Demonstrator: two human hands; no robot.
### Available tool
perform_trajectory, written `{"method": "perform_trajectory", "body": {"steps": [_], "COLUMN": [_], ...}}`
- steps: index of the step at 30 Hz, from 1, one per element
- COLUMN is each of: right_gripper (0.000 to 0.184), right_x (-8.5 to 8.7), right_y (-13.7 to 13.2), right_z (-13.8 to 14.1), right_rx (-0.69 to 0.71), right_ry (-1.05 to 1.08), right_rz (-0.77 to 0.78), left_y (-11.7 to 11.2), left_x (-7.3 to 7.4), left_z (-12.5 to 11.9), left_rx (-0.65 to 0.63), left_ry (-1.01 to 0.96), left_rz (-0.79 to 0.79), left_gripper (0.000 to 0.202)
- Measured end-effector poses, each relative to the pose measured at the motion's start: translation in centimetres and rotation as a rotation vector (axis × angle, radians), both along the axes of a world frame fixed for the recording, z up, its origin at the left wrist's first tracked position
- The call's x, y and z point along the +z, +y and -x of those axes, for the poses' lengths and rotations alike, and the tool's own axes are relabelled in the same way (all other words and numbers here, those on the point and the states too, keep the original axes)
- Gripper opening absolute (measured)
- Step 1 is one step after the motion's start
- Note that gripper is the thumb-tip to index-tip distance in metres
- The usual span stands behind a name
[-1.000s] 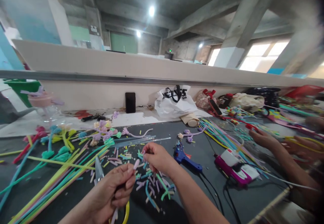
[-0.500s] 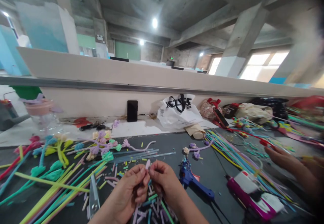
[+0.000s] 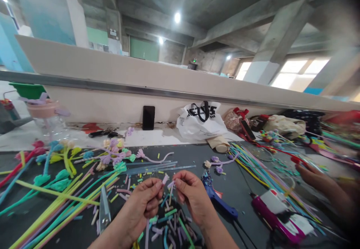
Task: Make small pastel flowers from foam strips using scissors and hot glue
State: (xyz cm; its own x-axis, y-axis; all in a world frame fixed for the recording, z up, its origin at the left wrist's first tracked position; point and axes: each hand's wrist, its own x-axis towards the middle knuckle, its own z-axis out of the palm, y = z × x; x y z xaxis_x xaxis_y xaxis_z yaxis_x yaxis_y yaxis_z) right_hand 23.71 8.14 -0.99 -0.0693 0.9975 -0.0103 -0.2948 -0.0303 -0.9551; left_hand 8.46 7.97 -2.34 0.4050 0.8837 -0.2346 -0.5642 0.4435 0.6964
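"What could go wrong on that dark workbench [image 3: 236, 187]?"

"Largest first: the bundle of pastel chenille stems [image 3: 60, 198] reaches near the scissors [image 3: 104, 209], and a careless sweep of the left forearm [image 3: 114, 232] could drag both. The blue glue gun [image 3: 225, 206] lies just beside the right forearm [image 3: 218, 224]; if it's hot, a drifting arm could get burned, though nothing shows whether it is."

"And in the hands?"

"The left hand [image 3: 144, 200] pinches a lilac chenille piece [image 3: 165, 179], frayed-looking tip up, between thumb and forefinger. The right hand [image 3: 192, 191] has thumb and forefinger pressed together on a short lilac strip [image 3: 171, 185], just beside it. Both are above the scattered offcuts [image 3: 170, 214], so a slack pinch could lose either among scraps of the same colour."

"What can't you make out?"

"At the right, a co-worker's hand [image 3: 312, 177] is blurred, and I can't say how it grips. The magenta power strip [image 3: 274, 213] is partly covered by its white plugs. The scissors' handles are hidden by the left forearm. The lilac piece's lower end disappears into the fist, and I can't tell whether it touches the strip."
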Motion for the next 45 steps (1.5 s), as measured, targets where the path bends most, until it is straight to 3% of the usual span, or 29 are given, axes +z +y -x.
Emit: {"method": "perform_trajectory", "body": {"steps": [4, 13, 45], "right_gripper": [0.021, 0.022, 0.02], "right_x": [0.1, -0.1, -0.5], "right_y": [0.0, -0.2, 0.0], "right_z": [-0.2, 0.5, 1.0], "right_rx": [-0.035, 0.014, -0.068], "right_ry": [-0.109, -0.038, -0.245], "right_rz": [-0.039, -0.016, -0.047], "left_y": [-0.1, -0.2, -0.3], "left_x": [0.3, 0.1, -0.3], "left_z": [0.0, 0.0, 0.0], "left_rx": [-0.004, -0.013, -0.037], "left_ry": [0.036, 0.08, 0.218], "left_rz": [-0.001, -0.032, -0.074], "left_gripper": [0.027, 0.029, 0.029]}}
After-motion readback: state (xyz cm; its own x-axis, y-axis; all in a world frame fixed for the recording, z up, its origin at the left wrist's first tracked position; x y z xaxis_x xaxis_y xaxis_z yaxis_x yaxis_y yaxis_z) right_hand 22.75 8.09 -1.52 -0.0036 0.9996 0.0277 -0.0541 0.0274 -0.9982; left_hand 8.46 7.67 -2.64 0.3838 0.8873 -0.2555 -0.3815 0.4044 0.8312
